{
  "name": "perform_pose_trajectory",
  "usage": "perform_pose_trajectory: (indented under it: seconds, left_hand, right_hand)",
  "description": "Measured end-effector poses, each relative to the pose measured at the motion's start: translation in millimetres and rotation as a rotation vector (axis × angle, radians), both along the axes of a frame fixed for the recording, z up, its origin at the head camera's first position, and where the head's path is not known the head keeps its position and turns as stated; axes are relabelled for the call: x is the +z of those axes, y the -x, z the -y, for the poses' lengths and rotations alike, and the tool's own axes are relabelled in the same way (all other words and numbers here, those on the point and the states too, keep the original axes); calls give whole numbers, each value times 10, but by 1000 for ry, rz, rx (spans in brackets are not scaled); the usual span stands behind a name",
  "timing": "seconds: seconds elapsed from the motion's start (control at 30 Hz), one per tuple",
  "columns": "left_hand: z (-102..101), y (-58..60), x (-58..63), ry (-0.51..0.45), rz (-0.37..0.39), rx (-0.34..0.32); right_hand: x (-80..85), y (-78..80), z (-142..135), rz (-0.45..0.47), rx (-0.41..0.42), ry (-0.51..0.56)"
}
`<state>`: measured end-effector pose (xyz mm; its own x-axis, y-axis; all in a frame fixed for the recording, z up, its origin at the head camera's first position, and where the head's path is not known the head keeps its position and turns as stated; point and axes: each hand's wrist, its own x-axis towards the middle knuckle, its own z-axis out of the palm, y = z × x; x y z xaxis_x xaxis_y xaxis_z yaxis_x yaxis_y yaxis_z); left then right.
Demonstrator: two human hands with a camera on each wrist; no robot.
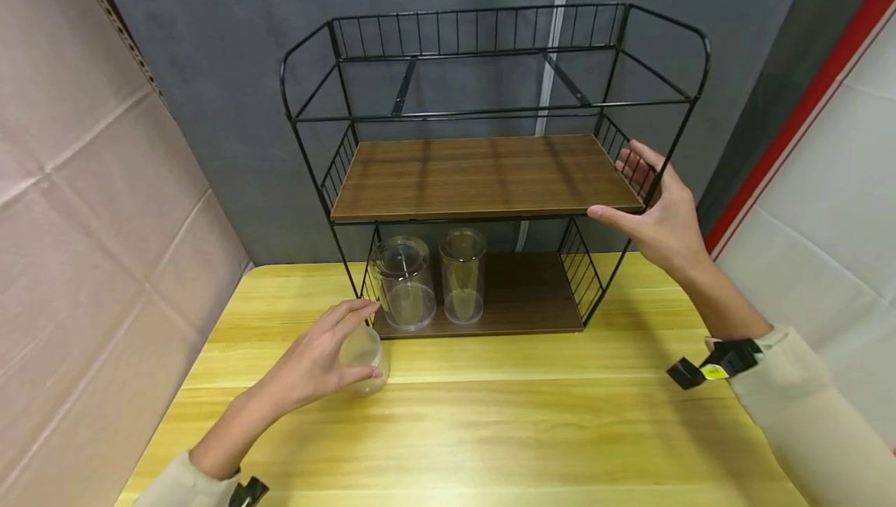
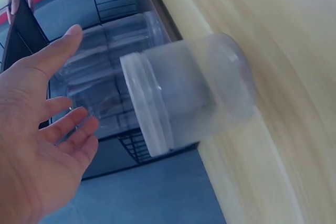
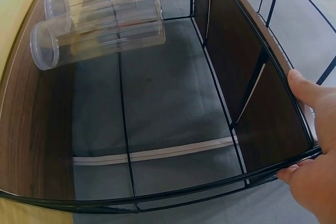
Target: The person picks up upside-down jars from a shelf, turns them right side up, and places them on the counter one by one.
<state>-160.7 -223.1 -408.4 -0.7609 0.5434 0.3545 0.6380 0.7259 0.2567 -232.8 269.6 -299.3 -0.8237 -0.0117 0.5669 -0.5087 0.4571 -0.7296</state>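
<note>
A black wire shelf rack (image 1: 490, 218) with brown wood-look boards stands on the table. My right hand (image 1: 665, 215) holds its right side at the middle board (image 1: 483, 176). The thumb lies at that board's front edge and the fingers are behind the side wires. Beside the rack's front left corner, a clear lidded jar (image 2: 184, 93) stands upright on the table. Over this jar is my left hand (image 1: 315, 359), its thumb and fingers spread apart; the left wrist view shows a gap between palm and lid. Two clear jars, a wider one (image 1: 406, 285) and a slimmer one (image 1: 463, 277), stand on the bottom board.
The rack's top tier is a bare frame with crossbars (image 1: 567, 79). A grey cloth wall (image 1: 231, 103) rises close behind the rack. Pale padded panels flank the yellow wooden table (image 1: 490, 421), and a red strip (image 1: 805, 103) edges the right one.
</note>
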Motion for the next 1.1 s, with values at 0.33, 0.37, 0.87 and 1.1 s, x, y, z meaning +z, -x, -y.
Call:
perform_pose_trajectory:
  seconds: [0.33, 0.37, 0.87, 1.1]
  left_hand:
    - [-233, -4, 159, -164, 7, -7]
    - [-263, 0, 177, -186, 20, -1]
    - [-732, 108, 386, -485, 160, 81]
    - [-911, 203, 421, -516, 221, 120]
  right_hand:
    - [-5, -13, 2, -17, -2, -2]
    - [-4, -13, 2, -19, -4, -3]
    - [-13, 2, 23, -38, -4, -7]
    - [-16, -1, 20, -53, -1, -5]
